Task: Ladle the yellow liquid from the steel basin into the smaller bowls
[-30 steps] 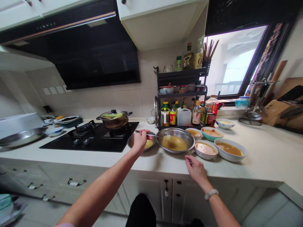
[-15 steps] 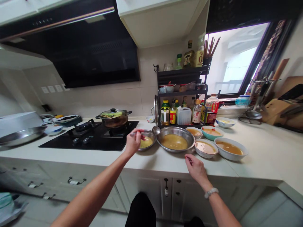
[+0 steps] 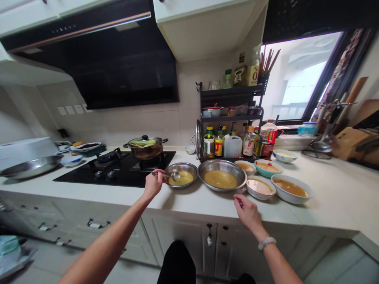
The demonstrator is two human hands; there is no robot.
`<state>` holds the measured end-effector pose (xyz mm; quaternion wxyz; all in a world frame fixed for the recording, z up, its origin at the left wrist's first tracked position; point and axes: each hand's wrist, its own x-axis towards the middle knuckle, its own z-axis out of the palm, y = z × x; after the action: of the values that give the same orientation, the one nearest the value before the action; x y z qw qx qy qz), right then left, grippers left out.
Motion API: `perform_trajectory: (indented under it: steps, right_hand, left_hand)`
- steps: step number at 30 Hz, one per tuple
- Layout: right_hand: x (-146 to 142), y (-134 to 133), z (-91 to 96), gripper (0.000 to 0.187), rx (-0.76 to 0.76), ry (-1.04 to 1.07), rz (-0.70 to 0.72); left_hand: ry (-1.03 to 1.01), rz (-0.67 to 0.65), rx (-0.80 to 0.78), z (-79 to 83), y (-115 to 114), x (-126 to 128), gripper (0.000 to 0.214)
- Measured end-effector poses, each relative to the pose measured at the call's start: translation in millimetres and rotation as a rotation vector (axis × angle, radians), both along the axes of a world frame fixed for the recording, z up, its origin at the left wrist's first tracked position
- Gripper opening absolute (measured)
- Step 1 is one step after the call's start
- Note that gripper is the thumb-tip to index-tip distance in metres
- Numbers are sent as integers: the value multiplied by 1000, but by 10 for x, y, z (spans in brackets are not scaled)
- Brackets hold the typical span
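My left hand (image 3: 154, 184) is closed round the handle of a metal spoon (image 3: 175, 176). The spoon's bowl is over or in the yellow liquid of the smaller steel bowl (image 3: 192, 182); I cannot tell whether it touches the liquid. Beside that stands a larger steel bowl (image 3: 242, 182), also with yellowish liquid inside. My right hand (image 3: 248, 210) rests at the counter's front edge, its fingers curled, below the larger bowl; whether anything is in them is hidden. Just right of it is a white bowl (image 3: 263, 196) of pale pinkish liquid.
A lidded pot (image 3: 145, 149) stands on the black gas stove (image 3: 89, 175). Several filled bowls, including a white one (image 3: 309, 193) of brown liquid, crowd the right. Behind them a black rack (image 3: 231, 94) holds bottles. A wide steel pan (image 3: 32, 167) lies at far left.
My left hand has drawn the spoon leftward and down, from between the two steel bowls to over the smaller one. The right hand stays near the counter edge; the view has shifted slightly.
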<state>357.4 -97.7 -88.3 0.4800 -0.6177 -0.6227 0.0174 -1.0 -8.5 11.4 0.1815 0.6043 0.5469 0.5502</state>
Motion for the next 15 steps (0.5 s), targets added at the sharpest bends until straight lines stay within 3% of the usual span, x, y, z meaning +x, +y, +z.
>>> perform_trajectory:
  steps: [9,15]
  right_hand:
    - [11,13,-23,30,13,-9,0]
    - [15,18,-40,31,19,-6,0]
  left_hand:
    - [-624,107,-183,-67,158,26,14]
    - [-692,102,-175,25,121,56,14]
